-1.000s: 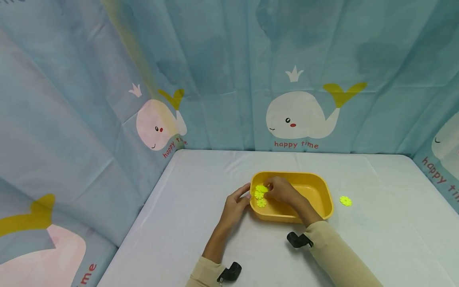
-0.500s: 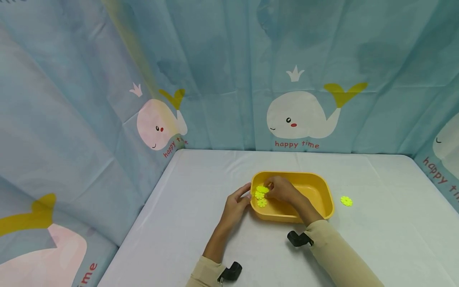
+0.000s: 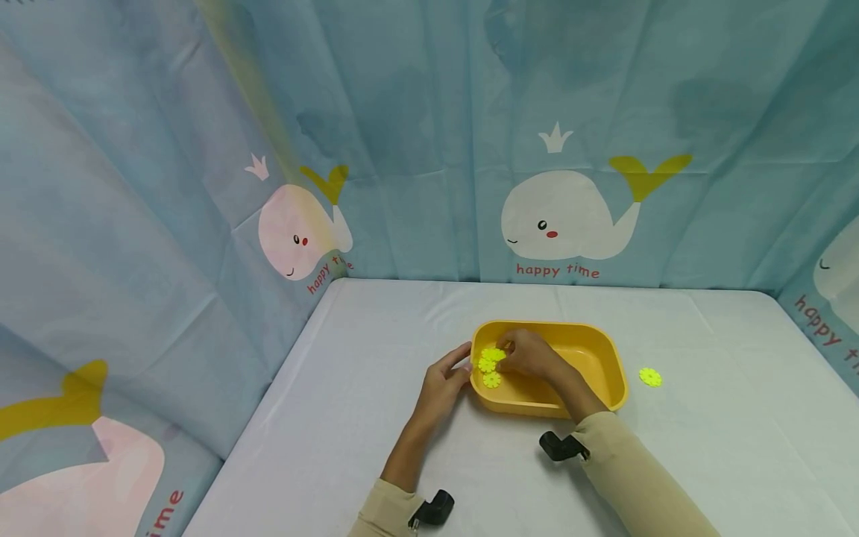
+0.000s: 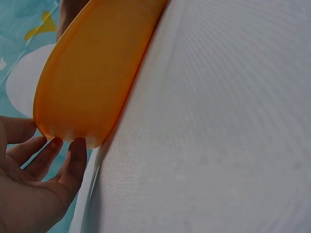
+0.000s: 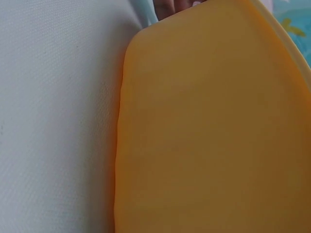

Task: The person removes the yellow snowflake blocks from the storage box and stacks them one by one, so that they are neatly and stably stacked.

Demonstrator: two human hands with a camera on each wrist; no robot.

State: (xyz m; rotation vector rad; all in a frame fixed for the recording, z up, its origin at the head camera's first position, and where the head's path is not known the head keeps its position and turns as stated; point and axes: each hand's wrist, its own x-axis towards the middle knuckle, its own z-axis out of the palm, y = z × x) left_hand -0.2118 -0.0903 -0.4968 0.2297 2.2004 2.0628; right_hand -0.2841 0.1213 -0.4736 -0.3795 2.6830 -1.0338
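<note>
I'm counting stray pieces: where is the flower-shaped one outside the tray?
In the head view, the flower-shaped piece lies flat on the white tabletop, just to the right of the yellow tray, past the end opposite the left hand.

Reads "happy time" in red lettering [image 3: 558, 271] beneath the central whale [image 3: 570, 216] on the blue curtain [image 3: 416, 112]; repeats beneath the left whale [image 3: 288, 224], partly lost in a fold; breaks off as "happy ti" at far right, as "ime" at lower left.
</note>
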